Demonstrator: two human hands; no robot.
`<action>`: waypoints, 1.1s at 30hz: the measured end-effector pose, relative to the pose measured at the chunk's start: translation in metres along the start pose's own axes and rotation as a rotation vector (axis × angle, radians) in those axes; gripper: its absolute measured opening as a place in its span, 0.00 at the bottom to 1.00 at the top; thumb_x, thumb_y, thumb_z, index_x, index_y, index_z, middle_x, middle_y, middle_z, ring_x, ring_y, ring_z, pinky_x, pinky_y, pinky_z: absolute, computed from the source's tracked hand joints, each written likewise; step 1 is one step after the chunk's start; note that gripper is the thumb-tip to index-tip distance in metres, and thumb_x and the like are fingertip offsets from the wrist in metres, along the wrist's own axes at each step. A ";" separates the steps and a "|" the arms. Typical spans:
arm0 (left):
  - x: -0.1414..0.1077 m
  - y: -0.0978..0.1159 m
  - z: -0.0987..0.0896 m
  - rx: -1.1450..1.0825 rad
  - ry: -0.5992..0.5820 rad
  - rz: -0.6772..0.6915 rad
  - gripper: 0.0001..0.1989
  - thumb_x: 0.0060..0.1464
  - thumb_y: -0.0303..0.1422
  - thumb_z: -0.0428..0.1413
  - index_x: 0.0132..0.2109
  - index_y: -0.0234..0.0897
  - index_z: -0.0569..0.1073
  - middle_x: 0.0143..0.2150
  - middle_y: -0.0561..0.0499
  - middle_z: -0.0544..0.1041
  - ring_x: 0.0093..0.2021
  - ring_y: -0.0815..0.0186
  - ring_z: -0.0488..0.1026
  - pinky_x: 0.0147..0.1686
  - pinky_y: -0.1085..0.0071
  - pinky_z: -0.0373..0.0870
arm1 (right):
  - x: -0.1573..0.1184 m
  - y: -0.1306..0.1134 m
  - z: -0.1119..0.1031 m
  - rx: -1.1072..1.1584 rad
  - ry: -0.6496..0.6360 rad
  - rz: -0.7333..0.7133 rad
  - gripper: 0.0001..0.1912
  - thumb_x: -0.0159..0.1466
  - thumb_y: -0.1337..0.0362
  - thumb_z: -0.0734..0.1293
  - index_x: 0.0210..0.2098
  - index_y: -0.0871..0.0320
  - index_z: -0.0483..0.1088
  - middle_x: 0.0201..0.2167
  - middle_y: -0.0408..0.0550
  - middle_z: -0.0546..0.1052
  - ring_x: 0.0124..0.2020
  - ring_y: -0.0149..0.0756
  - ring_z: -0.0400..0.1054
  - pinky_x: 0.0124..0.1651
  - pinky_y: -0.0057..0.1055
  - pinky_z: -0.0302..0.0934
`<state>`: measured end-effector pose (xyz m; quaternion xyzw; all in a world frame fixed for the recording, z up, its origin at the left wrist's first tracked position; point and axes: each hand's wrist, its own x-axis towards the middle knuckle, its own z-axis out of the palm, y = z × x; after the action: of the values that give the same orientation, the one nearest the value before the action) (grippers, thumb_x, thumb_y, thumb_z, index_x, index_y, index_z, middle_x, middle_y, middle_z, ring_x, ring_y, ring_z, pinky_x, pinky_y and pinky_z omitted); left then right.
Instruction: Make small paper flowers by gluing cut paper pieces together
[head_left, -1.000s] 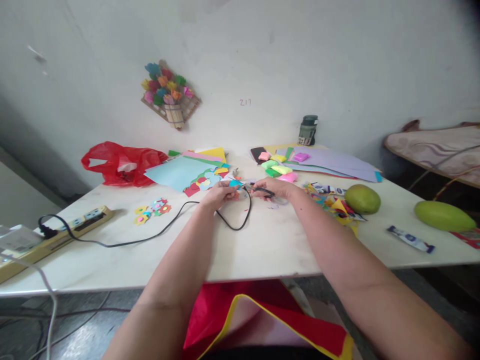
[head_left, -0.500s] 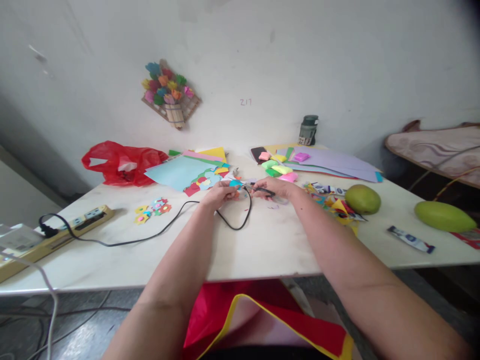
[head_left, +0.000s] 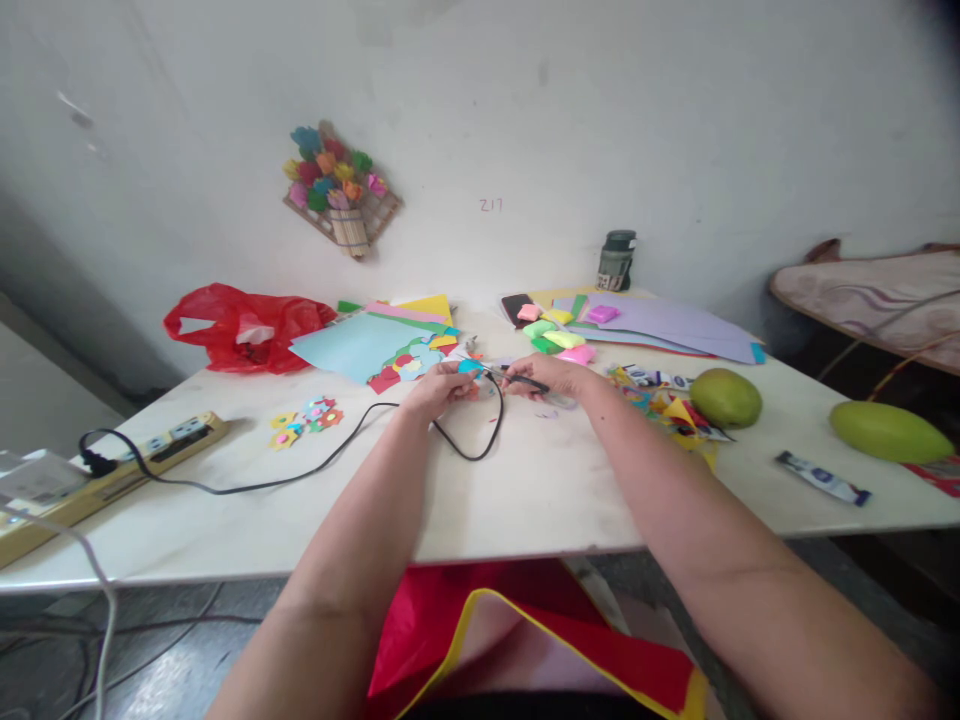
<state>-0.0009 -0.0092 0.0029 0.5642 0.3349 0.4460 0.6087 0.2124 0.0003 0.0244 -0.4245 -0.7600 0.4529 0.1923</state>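
Nearest, a red cloth [head_left: 416, 625] with yellow edge is showing below the tabletop [head_left: 525, 500]. On the tabletop, a black cord [head_left: 474, 459] is making a loop before the hands. Small flowers [head_left: 283, 438] are lying at left, and a green fruit [head_left: 724, 398] is resting at right. The left hand [head_left: 441, 388] is pinching a blue piece [head_left: 469, 367]. The right hand [head_left: 553, 374] is gripping scissors [head_left: 529, 382], pointing toward this piece; whether they are touching it, I cannot tell. Farther, a bottle [head_left: 616, 262] is standing near the wall [head_left: 480, 120].
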 end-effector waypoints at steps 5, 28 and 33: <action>0.000 0.001 0.001 -0.001 0.017 -0.005 0.12 0.40 0.30 0.60 0.19 0.33 0.63 0.15 0.57 0.60 0.22 0.73 0.66 0.30 0.73 0.67 | -0.001 0.000 0.001 0.011 -0.001 0.001 0.10 0.52 0.65 0.67 0.34 0.63 0.71 0.15 0.38 0.65 0.14 0.22 0.55 0.17 0.21 0.49; 0.007 0.001 -0.006 -0.139 0.042 -0.115 0.12 0.48 0.34 0.49 0.31 0.28 0.72 0.26 0.39 0.76 0.26 0.60 0.75 0.34 0.62 0.72 | 0.000 0.003 -0.001 0.080 0.003 -0.043 0.11 0.52 0.62 0.68 0.33 0.62 0.71 0.15 0.38 0.64 0.15 0.22 0.55 0.18 0.23 0.51; 0.008 0.003 -0.007 -0.188 0.059 -0.168 0.13 0.44 0.30 0.47 0.30 0.26 0.73 0.28 0.35 0.77 0.28 0.56 0.76 0.37 0.58 0.71 | -0.001 0.000 0.000 0.039 -0.002 -0.027 0.12 0.52 0.62 0.68 0.34 0.63 0.70 0.15 0.37 0.64 0.14 0.22 0.55 0.17 0.22 0.51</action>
<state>-0.0049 0.0014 0.0058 0.4612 0.3556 0.4392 0.6841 0.2133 -0.0003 0.0242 -0.4098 -0.7570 0.4655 0.2058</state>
